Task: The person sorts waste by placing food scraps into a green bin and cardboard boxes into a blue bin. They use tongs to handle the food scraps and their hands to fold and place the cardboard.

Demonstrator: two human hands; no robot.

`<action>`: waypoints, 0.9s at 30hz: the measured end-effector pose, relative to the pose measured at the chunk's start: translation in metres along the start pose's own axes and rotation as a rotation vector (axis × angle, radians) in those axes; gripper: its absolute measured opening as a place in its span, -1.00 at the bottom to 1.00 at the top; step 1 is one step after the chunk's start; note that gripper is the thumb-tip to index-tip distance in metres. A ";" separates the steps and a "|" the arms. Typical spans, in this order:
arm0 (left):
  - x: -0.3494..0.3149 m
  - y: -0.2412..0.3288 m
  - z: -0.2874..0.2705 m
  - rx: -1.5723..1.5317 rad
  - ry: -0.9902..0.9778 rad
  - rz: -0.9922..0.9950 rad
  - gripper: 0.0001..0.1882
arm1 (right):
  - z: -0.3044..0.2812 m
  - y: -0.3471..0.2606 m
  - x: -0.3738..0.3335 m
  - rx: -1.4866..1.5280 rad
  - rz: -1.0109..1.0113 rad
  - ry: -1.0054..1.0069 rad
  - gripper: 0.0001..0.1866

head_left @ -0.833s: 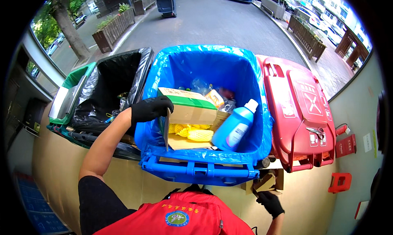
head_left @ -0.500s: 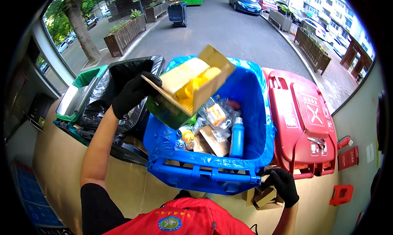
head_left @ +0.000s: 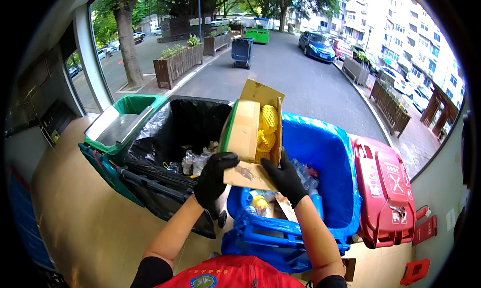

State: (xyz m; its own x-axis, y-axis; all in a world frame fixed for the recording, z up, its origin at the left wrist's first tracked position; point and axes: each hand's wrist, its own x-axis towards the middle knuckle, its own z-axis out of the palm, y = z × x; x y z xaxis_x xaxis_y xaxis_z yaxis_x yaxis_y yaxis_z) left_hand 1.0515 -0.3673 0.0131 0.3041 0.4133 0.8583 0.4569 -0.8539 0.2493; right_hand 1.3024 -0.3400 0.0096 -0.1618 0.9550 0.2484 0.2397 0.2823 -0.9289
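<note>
An opened cardboard box [head_left: 245, 130], green on one outer side, is held above the gap between the black-lined bin [head_left: 173, 112] and the blue-lined bin [head_left: 345, 162]. Crumpled yellow foam netting [head_left: 268, 125] fills its right part. My left hand [head_left: 215, 176], in a black glove, grips the near left corner by the flap [head_left: 245, 173]. Gloved alike, my right hand [head_left: 285, 178] holds the near right corner, thumb against that flap. Beneath, the blue bin contains plastic bottles, cardboard and a blue bottle [head_left: 316, 204]; crumpled plastic bags [head_left: 196, 161] lie in the black-lined bin.
A green bin [head_left: 133, 105] with a tray on top stands far left. To the right is a red lidded bin [head_left: 383, 187] with scissors [head_left: 398, 211] on it. Some cardboard [head_left: 349, 269] lies on the floor by the blue bin. A red stool [head_left: 415, 271] stands at lower right.
My right hand has left the cardboard beside the blue bin and taken hold of the box. The box has turned more upright, its near flap now facing me. The view has shifted.
</note>
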 end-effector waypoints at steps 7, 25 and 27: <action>-0.051 -0.066 -0.120 -0.711 -0.277 -0.526 -0.34 | 0.075 -0.046 0.034 -0.283 0.092 0.018 -0.49; -0.048 -0.107 -0.172 0.201 -0.311 -0.827 0.12 | 0.217 -0.074 0.046 -0.650 -0.284 0.120 -0.40; -0.086 -0.121 -0.161 0.403 -0.103 -0.597 -0.03 | 0.226 -0.077 0.054 -0.640 -0.285 0.085 -0.42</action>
State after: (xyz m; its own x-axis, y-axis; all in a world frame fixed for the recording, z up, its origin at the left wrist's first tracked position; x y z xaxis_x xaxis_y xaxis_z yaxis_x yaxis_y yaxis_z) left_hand 0.8355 -0.3508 -0.0181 -0.0249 0.8172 0.5758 0.8360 -0.2988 0.4602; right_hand 1.0592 -0.3306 0.0323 -0.2330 0.8325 0.5026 0.7194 0.4953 -0.4870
